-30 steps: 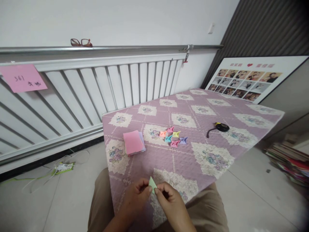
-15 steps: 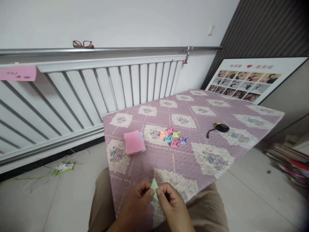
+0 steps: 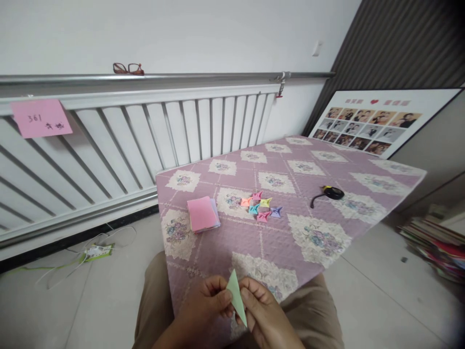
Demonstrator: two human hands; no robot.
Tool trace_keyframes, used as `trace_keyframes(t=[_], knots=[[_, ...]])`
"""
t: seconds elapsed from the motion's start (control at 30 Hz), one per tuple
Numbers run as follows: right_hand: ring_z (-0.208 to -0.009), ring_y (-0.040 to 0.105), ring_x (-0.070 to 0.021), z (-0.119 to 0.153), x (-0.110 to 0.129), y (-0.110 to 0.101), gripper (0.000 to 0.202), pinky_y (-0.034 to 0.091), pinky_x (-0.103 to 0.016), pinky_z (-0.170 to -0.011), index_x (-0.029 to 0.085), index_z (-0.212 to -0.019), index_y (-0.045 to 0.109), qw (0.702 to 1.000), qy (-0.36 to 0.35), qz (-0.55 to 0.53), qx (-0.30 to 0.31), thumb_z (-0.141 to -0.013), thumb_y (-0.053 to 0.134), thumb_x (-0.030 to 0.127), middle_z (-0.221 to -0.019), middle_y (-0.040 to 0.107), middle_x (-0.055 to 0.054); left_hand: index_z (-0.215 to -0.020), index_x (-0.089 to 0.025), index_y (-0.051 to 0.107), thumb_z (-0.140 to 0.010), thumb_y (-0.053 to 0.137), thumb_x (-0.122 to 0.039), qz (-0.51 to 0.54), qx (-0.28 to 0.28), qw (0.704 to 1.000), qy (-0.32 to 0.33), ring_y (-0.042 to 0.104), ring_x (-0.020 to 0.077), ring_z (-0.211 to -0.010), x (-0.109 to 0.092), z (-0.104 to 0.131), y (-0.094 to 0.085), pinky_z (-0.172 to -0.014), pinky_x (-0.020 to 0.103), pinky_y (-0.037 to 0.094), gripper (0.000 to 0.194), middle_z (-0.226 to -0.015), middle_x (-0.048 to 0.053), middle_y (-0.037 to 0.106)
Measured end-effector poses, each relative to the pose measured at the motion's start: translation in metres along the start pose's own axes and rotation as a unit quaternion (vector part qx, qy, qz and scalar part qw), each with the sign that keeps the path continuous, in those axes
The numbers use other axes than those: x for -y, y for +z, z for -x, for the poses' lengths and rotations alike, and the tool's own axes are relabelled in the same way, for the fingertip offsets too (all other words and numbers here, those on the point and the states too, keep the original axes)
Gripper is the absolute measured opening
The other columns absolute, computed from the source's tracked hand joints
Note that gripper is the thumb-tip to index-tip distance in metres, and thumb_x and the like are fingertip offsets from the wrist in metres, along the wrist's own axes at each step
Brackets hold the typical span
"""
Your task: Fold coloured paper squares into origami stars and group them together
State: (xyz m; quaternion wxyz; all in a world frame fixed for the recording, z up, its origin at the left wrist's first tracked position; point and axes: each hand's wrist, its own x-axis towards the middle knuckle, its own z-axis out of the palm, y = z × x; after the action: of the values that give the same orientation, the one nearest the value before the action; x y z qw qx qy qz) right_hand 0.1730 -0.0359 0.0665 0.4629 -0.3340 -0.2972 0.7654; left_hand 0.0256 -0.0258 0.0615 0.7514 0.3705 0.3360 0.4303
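Note:
A folded piece of pale green paper (image 3: 237, 298), pointed at its top and bottom, is held upright over the near edge of the table. My left hand (image 3: 207, 301) pinches its left side between thumb and fingers. On its right side, my right hand (image 3: 264, 306) grips it with the thumb in front. Beyond the hands, several small folded paper shapes (image 3: 263, 216) in pink, orange, yellow, blue and purple sit in a cluster. Left of them lies a stack of square paper (image 3: 202, 214) with a pink sheet on top.
The table (image 3: 240, 242) has a purple floral cloth. A black and yellow object (image 3: 333, 193) with a strap lies at right. Behind stand a white radiator (image 3: 196, 126) and a photo board (image 3: 366, 121). Glasses (image 3: 128, 69) rest on the pipe.
The green paper has turned, and more of its long face now shows, its lower point reaching further down. My right hand has shifted slightly right and down. The pink note on the radiator shows more fully.

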Motion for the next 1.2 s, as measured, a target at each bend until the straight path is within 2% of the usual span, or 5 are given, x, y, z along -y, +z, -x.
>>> trace_keyframes(t=[0.43, 0.73, 0.87, 0.97, 1.2], knots=[[-0.054, 0.056, -0.0102, 0.011, 0.015, 0.014, 0.033, 0.039, -0.021, -0.053, 0.018, -0.076, 0.063, 0.999, 0.032, -0.026, -0.027, -0.072, 0.080, 0.045, -0.059, 0.060, 0.003, -0.067, -0.015, 0.061, -0.066, 0.086, -0.041, 0.104, 0.053, 0.993, -0.029, 0.054, 0.0113, -0.056, -0.012, 0.005, 0.008, -0.059, 0.023, 0.036, 0.036, -0.059, 0.000, 0.062], [-0.057, 0.055, -0.0118, 0.014, 0.023, 0.009, 0.027, 0.039, -0.022, -0.056, 0.023, -0.076, 0.050, 0.982, -0.072, 0.176, -0.018, -0.086, 0.064, 0.045, -0.062, 0.060, 0.005, -0.068, -0.014, 0.062, -0.066, 0.086, -0.042, 0.075, 0.043, 0.996, -0.036, 0.051, 0.0100, -0.057, -0.007, 0.005, 0.003, -0.059, 0.023, 0.034, 0.037, -0.061, 0.001, 0.062], [-0.069, 0.058, -0.0142, 0.022, 0.038, 0.000, 0.016, 0.043, -0.024, -0.064, 0.023, -0.084, 0.060, 0.930, -0.114, 0.349, 0.011, -0.093, 0.050, 0.032, -0.072, 0.061, 0.002, -0.069, -0.014, 0.063, -0.063, 0.088, -0.042, 0.099, 0.044, 0.993, -0.055, 0.052, 0.0090, -0.055, -0.004, 0.003, 0.003, -0.058, 0.022, 0.034, 0.038, -0.060, 0.000, 0.062], [-0.079, 0.060, -0.0162, 0.025, 0.048, -0.002, 0.017, 0.046, -0.027, -0.073, 0.025, -0.091, 0.065, 0.863, -0.192, 0.466, 0.043, -0.090, 0.049, 0.018, -0.083, 0.064, -0.001, -0.071, -0.014, 0.064, -0.060, 0.089, -0.044, 0.136, 0.043, 0.987, -0.072, 0.051, 0.0081, -0.052, -0.003, 0.003, 0.004, -0.055, 0.021, 0.033, 0.041, -0.059, 0.000, 0.062], [-0.086, 0.064, -0.0184, 0.025, 0.060, -0.001, 0.025, 0.050, -0.027, -0.075, 0.030, -0.098, 0.069, 0.758, -0.274, 0.584, 0.101, -0.086, 0.057, 0.012, -0.092, 0.068, -0.004, -0.078, -0.015, 0.067, -0.058, 0.090, -0.045, 0.178, 0.057, 0.974, -0.130, 0.052, 0.0080, -0.058, 0.003, 0.006, 0.009, -0.059, 0.021, 0.036, 0.043, -0.066, -0.001, 0.058]])
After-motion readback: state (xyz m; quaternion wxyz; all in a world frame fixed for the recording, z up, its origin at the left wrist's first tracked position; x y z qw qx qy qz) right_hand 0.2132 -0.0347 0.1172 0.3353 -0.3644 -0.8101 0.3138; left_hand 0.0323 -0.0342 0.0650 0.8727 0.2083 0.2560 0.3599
